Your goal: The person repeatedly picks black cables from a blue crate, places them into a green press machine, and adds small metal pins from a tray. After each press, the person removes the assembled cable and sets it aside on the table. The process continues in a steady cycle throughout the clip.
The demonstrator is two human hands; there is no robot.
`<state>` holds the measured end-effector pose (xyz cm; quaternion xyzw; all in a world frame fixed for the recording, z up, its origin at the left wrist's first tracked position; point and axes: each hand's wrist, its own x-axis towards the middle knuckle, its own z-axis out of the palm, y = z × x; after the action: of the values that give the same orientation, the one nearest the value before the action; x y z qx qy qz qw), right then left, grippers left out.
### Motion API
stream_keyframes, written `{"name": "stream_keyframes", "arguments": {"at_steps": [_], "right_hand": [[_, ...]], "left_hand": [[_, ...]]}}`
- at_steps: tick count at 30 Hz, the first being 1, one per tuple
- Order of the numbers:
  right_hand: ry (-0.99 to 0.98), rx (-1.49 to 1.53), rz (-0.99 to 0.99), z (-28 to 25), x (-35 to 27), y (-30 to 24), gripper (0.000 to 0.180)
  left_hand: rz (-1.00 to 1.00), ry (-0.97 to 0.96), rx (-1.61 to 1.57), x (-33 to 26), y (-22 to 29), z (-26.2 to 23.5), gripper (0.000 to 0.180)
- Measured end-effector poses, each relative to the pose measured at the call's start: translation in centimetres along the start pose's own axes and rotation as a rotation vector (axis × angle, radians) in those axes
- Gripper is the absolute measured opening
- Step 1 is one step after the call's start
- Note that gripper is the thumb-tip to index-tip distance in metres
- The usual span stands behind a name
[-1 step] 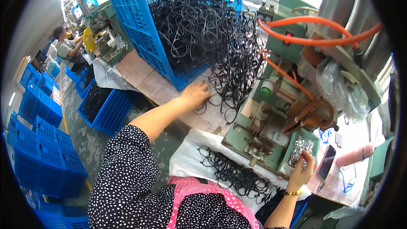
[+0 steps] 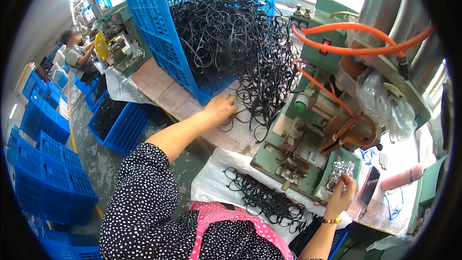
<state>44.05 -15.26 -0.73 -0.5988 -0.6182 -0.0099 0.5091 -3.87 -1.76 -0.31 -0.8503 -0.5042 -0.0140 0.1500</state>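
The left hand (image 2: pixel 220 108) lies flat on the bench (image 2: pixel 168 97), fingers loosely spread on the black loops (image 2: pixel 240 53) spilling from the tipped blue crate (image 2: pixel 163 33); the right hand (image 2: pixel 340 196) pinches small silvery pieces (image 2: pixel 340 172) in the green tray (image 2: pixel 326 183) at the machine's (image 2: pixel 308 135) near corner, fingertips nearly closed; more loops (image 2: pixel 262 197) lie on a white sheet (image 2: pixel 211 178) by the near edge.

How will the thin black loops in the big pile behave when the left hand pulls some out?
The thin black loops look floppy and probably light. They are tangled, so several would likely come together. The left hand rests at the pile's edge, where strands trail loosely.
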Motion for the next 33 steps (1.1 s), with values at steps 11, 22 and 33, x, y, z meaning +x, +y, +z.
{"name": "stream_keyframes", "arguments": {"at_steps": [11, 22, 33], "right_hand": [[-0.01, 0.152, 0.093, -0.7, 0.2, -0.2, 0.015], [0.01, 0.372, 0.193, 0.0, -0.2, -3.6, 0.013], [-0.023, 0.36, 0.324, -0.4, -1.7, -1.5, 0.018]], "left_hand": [[0.031, 0.098, -0.028, -1.6, -1.2, 0.9, 0.024], [-0.233, 0.14, -0.297, -2.6, 0.1, -0.6, 0.021], [-0.705, -0.074, -0.437, 3.9, 0.9, 3.6, 0.03]]}}
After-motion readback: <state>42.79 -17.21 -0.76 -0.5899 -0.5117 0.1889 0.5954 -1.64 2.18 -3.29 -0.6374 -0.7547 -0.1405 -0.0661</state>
